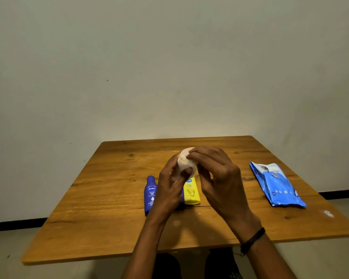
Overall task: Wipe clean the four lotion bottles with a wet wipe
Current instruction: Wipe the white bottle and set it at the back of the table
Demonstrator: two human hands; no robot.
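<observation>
White lotion bottle (184, 163) held above the middle of the bench (109, 198). The left hand (169, 187) grips its body, thumb across the front. The right hand (216, 174) curls its fingers over the cap, so both hands meet on it. Below them a blue bottle (150, 195) and a yellow bottle (191, 193) lie flat. A blue wipe pack (277, 185) lies near the right edge, well apart. Wide wood stretches left to the edge.

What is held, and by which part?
The left hand grips the white bottle round its body; the right hand curls over its top end.
</observation>
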